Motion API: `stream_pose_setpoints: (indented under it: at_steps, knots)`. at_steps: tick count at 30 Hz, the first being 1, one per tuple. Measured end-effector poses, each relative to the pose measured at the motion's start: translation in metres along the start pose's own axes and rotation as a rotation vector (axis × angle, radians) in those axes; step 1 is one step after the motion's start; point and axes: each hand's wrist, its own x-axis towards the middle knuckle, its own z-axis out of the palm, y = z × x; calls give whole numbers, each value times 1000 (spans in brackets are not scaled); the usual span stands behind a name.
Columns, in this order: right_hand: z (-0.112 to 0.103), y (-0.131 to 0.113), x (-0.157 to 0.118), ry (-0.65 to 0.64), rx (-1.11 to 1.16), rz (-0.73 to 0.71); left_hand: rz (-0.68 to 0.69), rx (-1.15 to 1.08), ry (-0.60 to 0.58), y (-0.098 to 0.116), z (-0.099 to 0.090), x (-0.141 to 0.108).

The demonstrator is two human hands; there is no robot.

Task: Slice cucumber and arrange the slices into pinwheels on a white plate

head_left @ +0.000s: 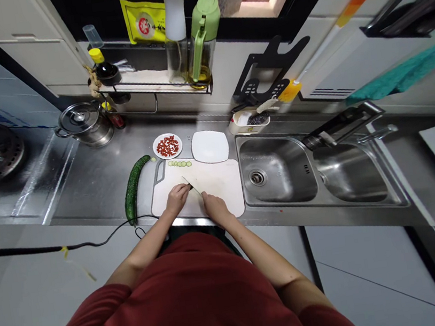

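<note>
Right hand (216, 208) grips a kitchen knife (190, 185); left hand (177, 198) curls narrow beside its blade on the cutting board (223, 189)

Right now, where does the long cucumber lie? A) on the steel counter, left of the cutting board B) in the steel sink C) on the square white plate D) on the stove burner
A: the cucumber lies on the steel counter, beside the left edge of the white cutting board.
</note>
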Motion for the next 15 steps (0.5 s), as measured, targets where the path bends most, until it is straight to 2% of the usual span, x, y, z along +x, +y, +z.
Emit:
stream_pose_setpoints:
  at_steps: [15]
  knots:
    - [-4, -1, 0, -8, -14, -7, 20, 2, 36, 0, 2, 0]
